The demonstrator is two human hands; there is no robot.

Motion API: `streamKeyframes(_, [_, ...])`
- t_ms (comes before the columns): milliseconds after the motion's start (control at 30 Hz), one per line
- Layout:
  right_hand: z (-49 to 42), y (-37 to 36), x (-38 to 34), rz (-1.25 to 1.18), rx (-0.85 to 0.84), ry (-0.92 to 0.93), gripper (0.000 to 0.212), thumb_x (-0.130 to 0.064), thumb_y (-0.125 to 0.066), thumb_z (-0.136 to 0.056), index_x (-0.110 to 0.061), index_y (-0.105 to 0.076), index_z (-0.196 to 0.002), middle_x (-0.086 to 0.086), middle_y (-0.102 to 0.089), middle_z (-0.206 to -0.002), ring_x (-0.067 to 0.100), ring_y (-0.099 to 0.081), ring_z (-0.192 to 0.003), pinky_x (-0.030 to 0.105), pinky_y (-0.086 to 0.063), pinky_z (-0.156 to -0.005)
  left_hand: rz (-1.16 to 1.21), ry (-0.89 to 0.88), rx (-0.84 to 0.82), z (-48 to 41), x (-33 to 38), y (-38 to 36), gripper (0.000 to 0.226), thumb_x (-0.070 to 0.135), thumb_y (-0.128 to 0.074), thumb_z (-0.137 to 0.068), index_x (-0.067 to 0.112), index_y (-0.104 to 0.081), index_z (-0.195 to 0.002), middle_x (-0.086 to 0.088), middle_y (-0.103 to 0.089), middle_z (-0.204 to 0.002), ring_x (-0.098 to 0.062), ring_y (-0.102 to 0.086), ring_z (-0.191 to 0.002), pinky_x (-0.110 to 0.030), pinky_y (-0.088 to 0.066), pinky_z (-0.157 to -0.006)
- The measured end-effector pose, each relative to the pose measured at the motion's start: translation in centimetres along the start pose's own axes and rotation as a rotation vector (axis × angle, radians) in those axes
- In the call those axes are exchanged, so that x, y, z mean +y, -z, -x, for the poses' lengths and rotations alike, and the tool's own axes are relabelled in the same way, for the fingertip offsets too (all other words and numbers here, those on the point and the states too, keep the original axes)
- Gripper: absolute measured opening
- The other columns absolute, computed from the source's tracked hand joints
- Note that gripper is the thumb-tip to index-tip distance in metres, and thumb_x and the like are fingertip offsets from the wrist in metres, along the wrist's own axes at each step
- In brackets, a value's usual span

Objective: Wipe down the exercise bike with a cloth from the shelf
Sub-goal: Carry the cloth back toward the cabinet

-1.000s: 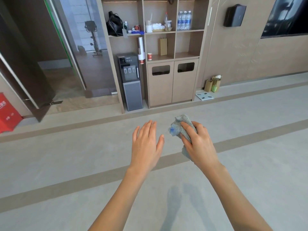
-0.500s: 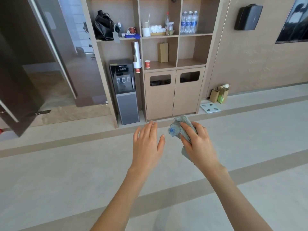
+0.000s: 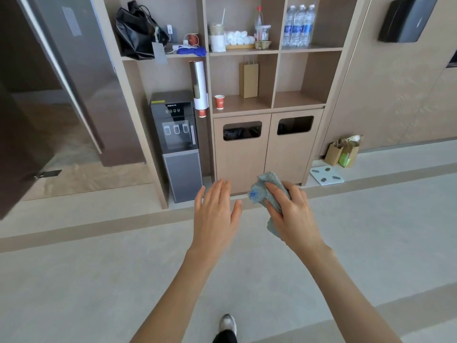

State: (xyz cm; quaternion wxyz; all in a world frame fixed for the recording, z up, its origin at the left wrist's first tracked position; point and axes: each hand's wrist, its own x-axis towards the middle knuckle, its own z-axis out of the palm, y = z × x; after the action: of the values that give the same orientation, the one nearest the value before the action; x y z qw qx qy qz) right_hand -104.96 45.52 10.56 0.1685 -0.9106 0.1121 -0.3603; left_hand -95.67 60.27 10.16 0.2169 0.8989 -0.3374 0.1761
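We face the shelf unit (image 3: 243,52), and the exercise bike is nowhere in view. The largest risk, as we judge it, is losing track of the job: we cannot tell whether the bike has been wiped, and setting the cloth down here could leave it undone. A lesser risk is the floor (image 3: 99,280), where the band at the unit's foot may be a raised edge that could catch our shoe (image 3: 228,324).

The smallest concerns our right grip (image 3: 294,219), whose curled fingers hold the cloth (image 3: 267,184) in a bunch. A loose tail hangs below the palm and could slip free. Our left grip (image 3: 215,219) is empty, fingers straight, just beside it.

The cloth is grey-blue, plush and crumpled, with a bright blue fleck on its left fold. It is carried above the floor, before the cabinet doors.
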Motion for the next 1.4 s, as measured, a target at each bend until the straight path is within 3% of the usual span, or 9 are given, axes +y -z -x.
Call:
streamKeyframes(300, [-18.2,-10.1,8.6,0.017,0.006,-0.049,0.037,-0.015,-0.067,-0.086,-0.008,-0.06,-0.122,0.021,-0.056,-0.116,0.039,-0.053,-0.101,0.045,-0.052,-0.076,-0.002,-0.064,0.023,-21.2,-4.7,-8.9,0.046,0.032,-0.047,-0.097,0.007,-0.048,-0.136,-0.008,-0.051,-0.139,-0.021,-0.044,-0.131,-0.042,-0.022,-0.115])
streamKeyframes(567, [-29.9,-17.9,17.1,0.017,-0.044,-0.089,0.038,-0.015,-0.066,-0.087,-0.008,-0.059,-0.124,0.021,-0.055,-0.119,0.039,-0.051,-0.106,0.046,-0.051,-0.08,-0.016,-0.057,-0.052,-35.4,-7.5,-16.9,0.051,0.037,-0.042,-0.099,0.009,-0.041,-0.142,-0.007,-0.045,-0.145,-0.019,-0.039,-0.135,-0.039,-0.016,-0.117])
streamKeyframes(867, [-46.2,-26.3,29.5,-0.025,-0.086,0.009,0.039,-0.016,-0.066,-0.086,-0.008,-0.059,-0.124,0.02,-0.055,-0.119,0.038,-0.051,-0.109,0.044,-0.054,-0.078,-0.037,0.021,-0.039,-52.9,-8.5,-27.3,0.051,0.037,-0.037,-0.1,0.011,-0.038,-0.144,-0.005,-0.041,-0.148,-0.017,-0.035,-0.138,-0.035,-0.011,-0.117])
streamKeyframes(1067, [-56.3,-30.9,36.1,-0.052,-0.128,0.073,0.038,-0.013,-0.067,-0.086,-0.006,-0.061,-0.122,0.02,-0.056,-0.118,0.038,-0.051,-0.108,0.045,-0.053,-0.084,-0.089,0.085,-0.018,-63.1,-9.6,-32.1,0.051,0.038,-0.033,-0.099,0.01,-0.044,-0.14,-0.006,-0.046,-0.144,-0.018,-0.039,-0.135,-0.04,-0.022,-0.116])
streamKeyframes(1400, [-66.4,-40.7,43.2,-0.113,-0.174,0.125,0.039,-0.008,-0.071,-0.081,-0.007,-0.063,-0.119,0.021,-0.057,-0.112,0.039,-0.054,-0.103,0.045,-0.051,-0.085,-0.108,0.173,-0.002,-74.4,-13.9,-39.8,0.046,0.029,-0.056,-0.093,0.001,-0.053,-0.13,-0.013,-0.056,-0.133,-0.027,-0.052,-0.124,-0.047,-0.036,-0.108])
